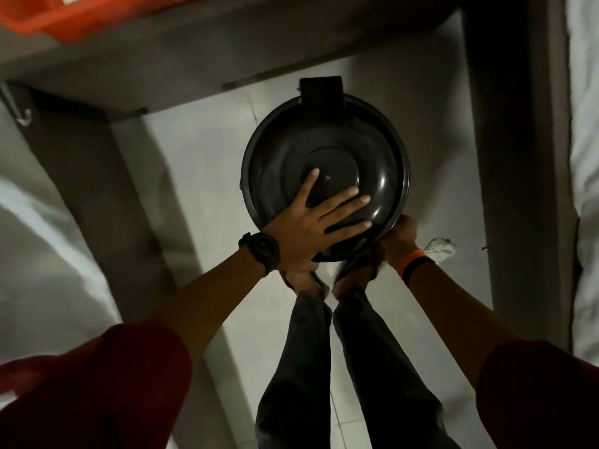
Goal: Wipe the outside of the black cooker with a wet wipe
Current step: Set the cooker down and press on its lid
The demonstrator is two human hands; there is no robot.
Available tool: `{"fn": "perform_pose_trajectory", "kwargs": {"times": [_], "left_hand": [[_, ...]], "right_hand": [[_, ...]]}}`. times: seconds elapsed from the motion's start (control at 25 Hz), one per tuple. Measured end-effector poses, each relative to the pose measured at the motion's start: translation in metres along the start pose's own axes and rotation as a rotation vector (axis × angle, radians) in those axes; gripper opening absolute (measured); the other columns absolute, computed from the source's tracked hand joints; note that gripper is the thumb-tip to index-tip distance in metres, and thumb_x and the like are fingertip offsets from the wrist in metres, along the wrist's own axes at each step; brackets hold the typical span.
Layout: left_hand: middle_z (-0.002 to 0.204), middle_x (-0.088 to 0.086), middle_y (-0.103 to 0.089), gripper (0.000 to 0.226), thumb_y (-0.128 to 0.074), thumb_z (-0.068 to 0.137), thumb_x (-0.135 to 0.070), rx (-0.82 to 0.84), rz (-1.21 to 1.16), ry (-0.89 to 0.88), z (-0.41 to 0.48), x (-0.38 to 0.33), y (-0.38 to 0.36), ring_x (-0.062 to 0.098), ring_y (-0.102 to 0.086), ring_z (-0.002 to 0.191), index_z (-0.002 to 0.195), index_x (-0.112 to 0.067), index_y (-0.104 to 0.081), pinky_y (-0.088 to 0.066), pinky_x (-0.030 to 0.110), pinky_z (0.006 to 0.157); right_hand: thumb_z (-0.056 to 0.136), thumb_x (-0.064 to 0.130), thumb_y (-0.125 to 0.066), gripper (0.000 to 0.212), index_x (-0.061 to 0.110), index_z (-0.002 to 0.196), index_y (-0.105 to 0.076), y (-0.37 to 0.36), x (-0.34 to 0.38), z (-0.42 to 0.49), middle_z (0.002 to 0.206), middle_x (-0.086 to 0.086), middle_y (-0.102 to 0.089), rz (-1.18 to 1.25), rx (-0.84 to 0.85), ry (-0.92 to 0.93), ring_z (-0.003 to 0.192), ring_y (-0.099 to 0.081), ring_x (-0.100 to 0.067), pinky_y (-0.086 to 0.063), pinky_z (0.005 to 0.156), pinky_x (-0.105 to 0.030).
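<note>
The round black cooker (327, 147) stands on the pale tiled floor in front of my feet, lid closed, with its hinge block at the far side. My left hand (319, 222) lies flat on the near part of the lid, fingers spread, holding nothing. My right hand (402, 233) is pressed against the cooker's near right side below the rim. Its fingers are hidden by the cooker, so I cannot see whether anything is in them. A crumpled white wipe (439, 249) lies on the floor just right of my right wrist.
A dark table frame (97, 176) runs along the left and another leg (512, 157) stands at the right. White bedding (585, 157) lies at the far right. An orange tray (48, 14) sits at the top left. My legs and feet (324, 351) are directly below the cooker.
</note>
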State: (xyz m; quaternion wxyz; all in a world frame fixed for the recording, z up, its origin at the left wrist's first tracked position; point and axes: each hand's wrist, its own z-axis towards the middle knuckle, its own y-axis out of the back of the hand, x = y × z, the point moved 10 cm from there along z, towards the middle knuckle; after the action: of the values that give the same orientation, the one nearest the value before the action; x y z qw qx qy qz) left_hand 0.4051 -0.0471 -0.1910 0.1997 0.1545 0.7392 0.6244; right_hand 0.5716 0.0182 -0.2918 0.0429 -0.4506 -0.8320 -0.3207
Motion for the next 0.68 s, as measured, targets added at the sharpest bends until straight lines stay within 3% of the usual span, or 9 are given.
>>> {"fn": "perform_pose_trajectory", "kwargs": {"times": [0.16,0.24,0.36,0.4,0.52,0.56,0.68], "left_hand": [[0.168,0.011,-0.006,0.110,-0.075,0.073,-0.038,0.015,0.033,0.101,-0.011,0.002,-0.022,0.031,-0.008,0.156,0.159,-0.026,-0.007,-0.004,0.079,0.112],[0.168,0.011,-0.004,0.114,-0.074,0.073,-0.050,0.029,0.005,0.169,0.000,0.005,-0.019,0.031,-0.006,0.156,0.159,-0.024,-0.004,-0.007,0.080,0.113],[0.168,0.014,-0.006,0.107,-0.056,0.079,-0.071,0.018,-0.085,0.296,0.004,0.016,0.002,0.031,-0.006,0.156,0.159,-0.018,-0.008,-0.013,0.076,0.116],[0.168,0.014,-0.010,0.101,-0.050,0.083,-0.071,-0.017,-0.127,0.359,-0.002,0.025,0.016,0.031,-0.009,0.156,0.159,-0.015,-0.013,-0.014,0.073,0.117],[0.166,0.014,-0.021,0.084,-0.048,0.091,-0.061,-0.166,-0.256,0.623,-0.032,0.078,0.073,0.032,-0.015,0.155,0.155,-0.011,-0.027,-0.012,0.066,0.123],[0.165,0.014,-0.022,0.081,-0.047,0.093,-0.059,-0.215,-0.273,0.710,-0.044,0.100,0.093,0.032,-0.014,0.155,0.155,-0.011,-0.028,-0.010,0.064,0.124],[0.164,0.019,-0.021,0.073,-0.039,0.101,-0.054,-0.357,-0.256,0.836,-0.070,0.154,0.158,0.038,-0.014,0.154,0.155,-0.007,-0.028,-0.009,0.064,0.124]], "right_hand": [[0.096,-0.002,-0.060,0.013,0.002,0.094,-0.072,-0.010,-0.002,0.002,0.093,-0.011,-0.071,0.079,0.071,0.015,0.090,-0.068,-0.027,-0.062,0.086,-0.042],[0.095,0.001,-0.063,0.016,0.005,0.108,-0.072,-0.002,0.003,0.001,0.103,-0.014,-0.075,0.004,0.045,0.060,0.095,-0.071,-0.028,-0.065,0.086,-0.039],[0.093,0.001,-0.066,0.036,0.007,0.128,-0.066,0.015,0.005,-0.016,0.116,-0.016,-0.074,-0.239,0.058,0.188,0.095,-0.072,-0.026,-0.063,0.087,-0.039],[0.093,0.001,-0.066,0.035,0.006,0.128,-0.067,0.021,0.002,-0.024,0.117,-0.016,-0.074,-0.321,0.070,0.233,0.092,-0.073,-0.025,-0.064,0.083,-0.035],[0.095,0.001,-0.064,0.025,0.001,0.118,-0.072,0.047,-0.006,-0.051,0.103,-0.018,-0.076,-0.385,0.086,0.284,0.056,-0.070,-0.003,-0.055,0.052,-0.008],[0.095,0.000,-0.063,0.023,-0.001,0.117,-0.071,0.054,-0.007,-0.060,0.100,-0.019,-0.076,-0.334,0.097,0.266,0.057,-0.071,-0.003,-0.056,0.052,-0.008],[0.094,0.000,-0.064,0.025,-0.005,0.118,-0.067,0.056,0.005,-0.094,0.111,-0.019,-0.075,-0.061,0.221,0.199,0.094,-0.077,-0.029,-0.066,0.070,-0.025]]}}
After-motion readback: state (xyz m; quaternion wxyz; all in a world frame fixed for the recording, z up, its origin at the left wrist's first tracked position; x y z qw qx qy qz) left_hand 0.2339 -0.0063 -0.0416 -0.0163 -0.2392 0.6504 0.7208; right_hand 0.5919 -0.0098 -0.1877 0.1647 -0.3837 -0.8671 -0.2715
